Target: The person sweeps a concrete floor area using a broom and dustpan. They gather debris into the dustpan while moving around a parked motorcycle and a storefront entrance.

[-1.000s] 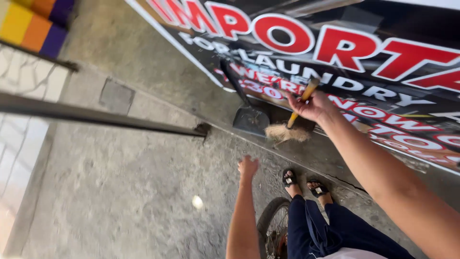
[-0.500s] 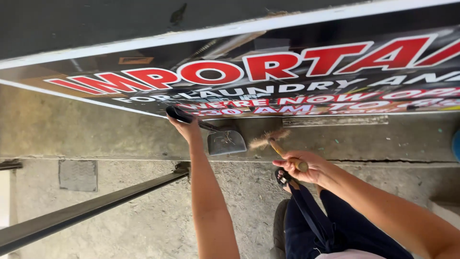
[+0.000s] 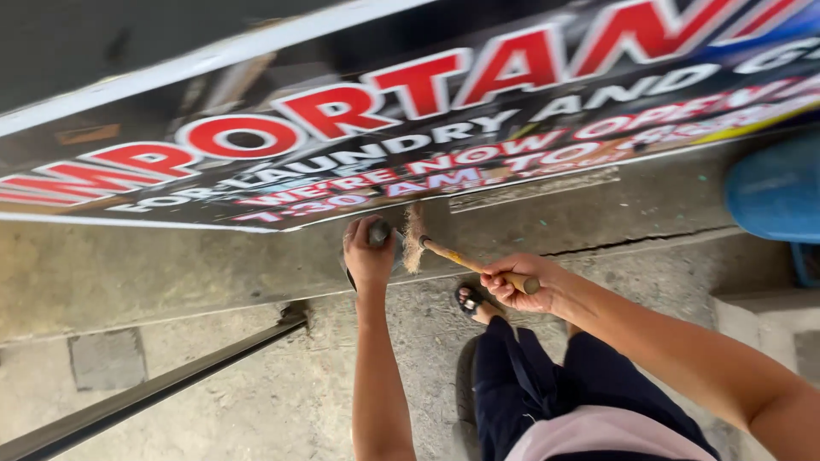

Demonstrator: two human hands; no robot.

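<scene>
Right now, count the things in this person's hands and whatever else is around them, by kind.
Brush, in right hand: 1
Dustpan, in left hand: 1
Banner: 1
Blue tub: 1
Metal bar: 1
Total: 5

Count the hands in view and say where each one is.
2. The left hand grips a dark dustpan handle below the banner. The right hand holds a small broom just beside it. No other hands show.
</scene>
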